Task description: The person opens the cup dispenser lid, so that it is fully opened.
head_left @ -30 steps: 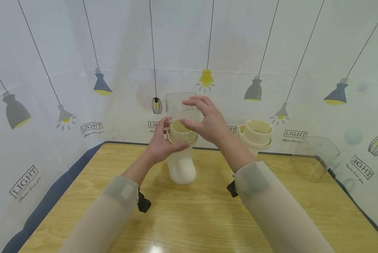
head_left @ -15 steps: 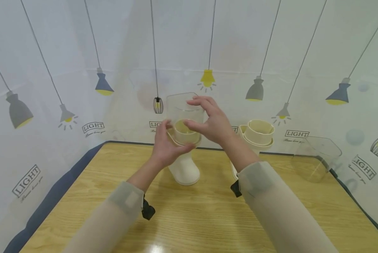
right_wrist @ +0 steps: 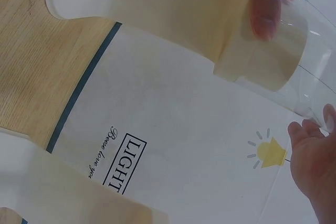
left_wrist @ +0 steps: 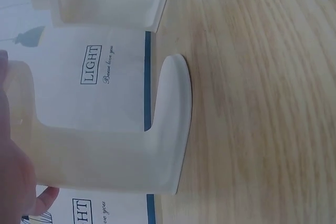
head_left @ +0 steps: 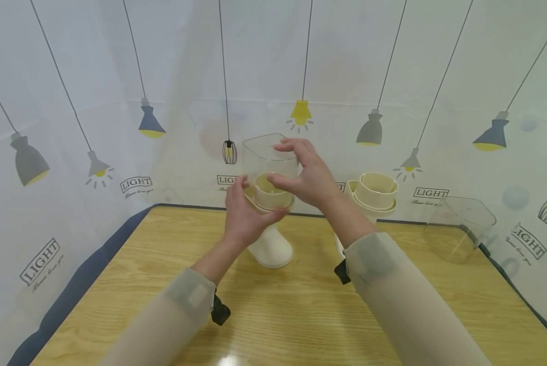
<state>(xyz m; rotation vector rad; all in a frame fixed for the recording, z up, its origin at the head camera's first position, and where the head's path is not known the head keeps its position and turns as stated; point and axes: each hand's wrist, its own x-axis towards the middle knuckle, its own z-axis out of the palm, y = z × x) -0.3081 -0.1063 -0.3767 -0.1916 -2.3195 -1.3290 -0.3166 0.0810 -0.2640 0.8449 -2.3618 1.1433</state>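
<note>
In the head view, a cream plastic stand [head_left: 270, 250] with a round collar on top rises from the table in front of me. A clear plastic container [head_left: 259, 149] sits over the collar, its open rim upward. My left hand [head_left: 249, 216] grips the stand's top from the left, thumb across the front. My right hand [head_left: 315, 178] holds the container from the right between thumb and fingers. The right wrist view has the left thumb on the lower edge of the container [right_wrist: 315, 40] around the collar. In the left wrist view, the stand's foot [left_wrist: 176, 114] rests flat on the wood.
A matching cream stand [head_left: 376, 192] stands to the right, partly behind my right forearm. Farther right is another clear container [head_left: 458, 231], near the table's back edge. The wooden table [head_left: 300, 315] meets a fabric backdrop [head_left: 186, 127] printed with lamps.
The held stand has turned, its foot now pointing more to the right, and the clear container has turned with it. Both hands have shifted slightly to the right, keeping their hold.
</note>
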